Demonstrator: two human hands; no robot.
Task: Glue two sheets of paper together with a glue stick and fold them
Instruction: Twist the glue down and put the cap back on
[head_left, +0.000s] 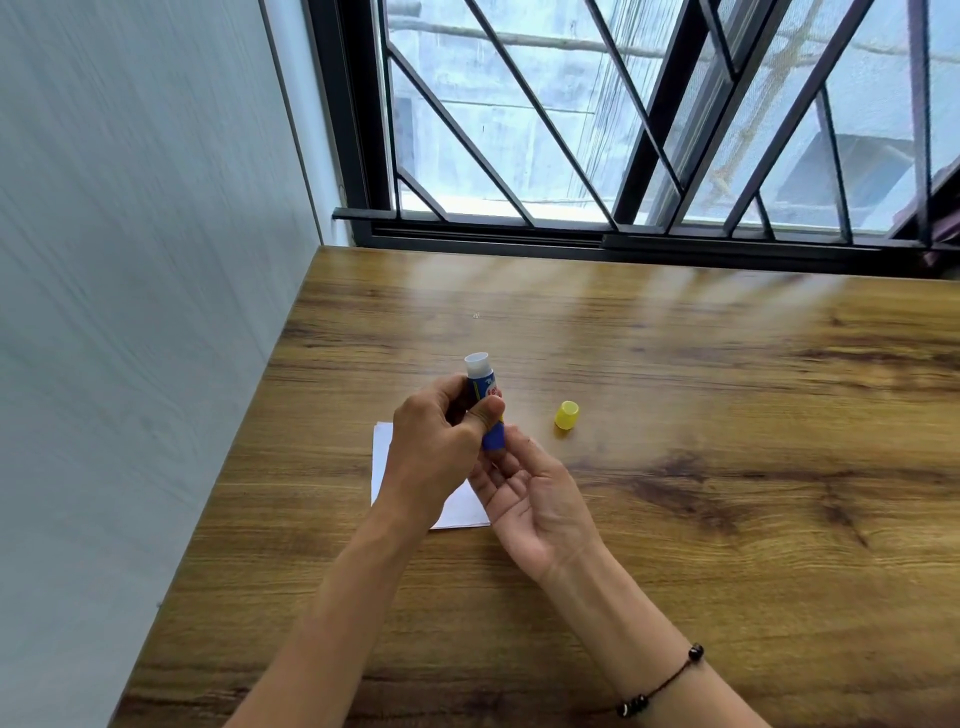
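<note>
While the cap is off: I read this moment as glue preparation, with nothing yet spread on paper.
Glue stick: one blue plastic glue stick (485, 402) with a white open collar, held tilted above the table, collar pointing away from me.
Left hand: my left hand (441, 452) is closed around the middle of the tube, thumb pressed across its printed label.
Right hand: my right hand (530, 493) lies palm up with loosely curled fingers; its fingertips (511, 439) meet the blue base of the tube. I judge it is at the twist end, but I cannot tell whether it truly pinches.
Cap: one small yellow plastic cap (567, 414) stands on the table just right of the hands, apart from them.
Paper: white sheets (462, 506) lie flat under the hands, nearer the table's left edge than its right. I can make out one outline only; whether two sheets are stacked I cannot tell.
Table: one wood-grain table (727, 467), its far edge against the window.
Handling, stick: light, rigid, smooth-walled; hold it at mid-barrel and keep fingers off the collar. The glue core is probably soft, so press lightly.
Handling, paper: thin, limp, easily creased; pin one corner flat while spreading, then lift by an edge.
</note>
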